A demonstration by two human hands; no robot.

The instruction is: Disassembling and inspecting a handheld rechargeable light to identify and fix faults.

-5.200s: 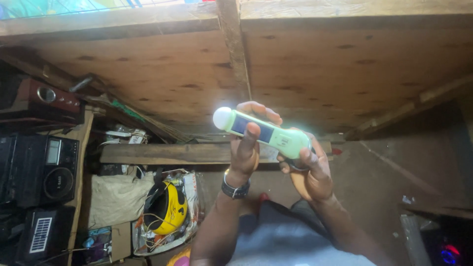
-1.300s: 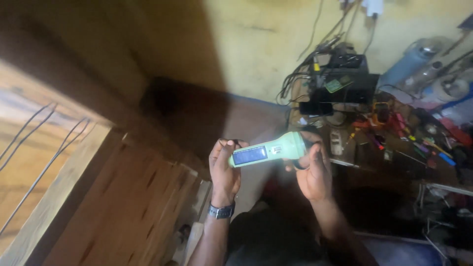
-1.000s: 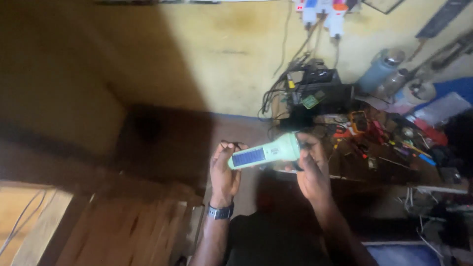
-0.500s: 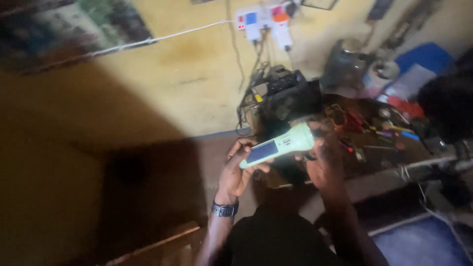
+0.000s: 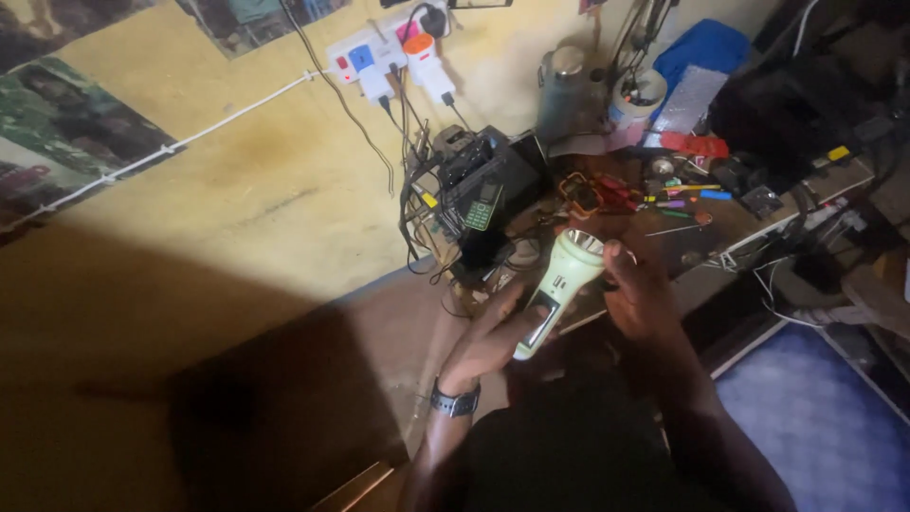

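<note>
While both hands work over the lap, the pale green flashlight (image 5: 555, 289) sits between them, held above the near edge of the worktop (image 5: 749, 223), lens end pointing up and away toward the clutter. Left hand (image 5: 488, 346) is cupped under the tail end, fingers curled around the body near the dark panel on its side: closed on it. Right hand (image 5: 645, 299) grips the head end from the right, thumb side against the reflector rim; also closed on it. Lens is not obviously lit from this angle, can't tell for sure. Dark wristwatch (image 5: 455, 400) on the left wrist.

Around it:
- mobile phone (image 5: 482, 206) with a green-lit keypad, propped upright on a dark box among tangled cables, just beyond the flashlight
- white power strip (image 5: 384, 52) on the yellow wall (image 5: 237, 190), several plugs in it, one orange-topped adapter
- metal canister (image 5: 561, 90) at the back of the worktop, white tub of tools just right of it
- red pliers (image 5: 616, 190) and small screwdrivers scattered near the flashlight head
- blue bag (image 5: 706, 47) at the back right
- blue patterned floor (image 5: 806, 417) lower right

Lower left is deep in shadow, nothing readable there.
</note>
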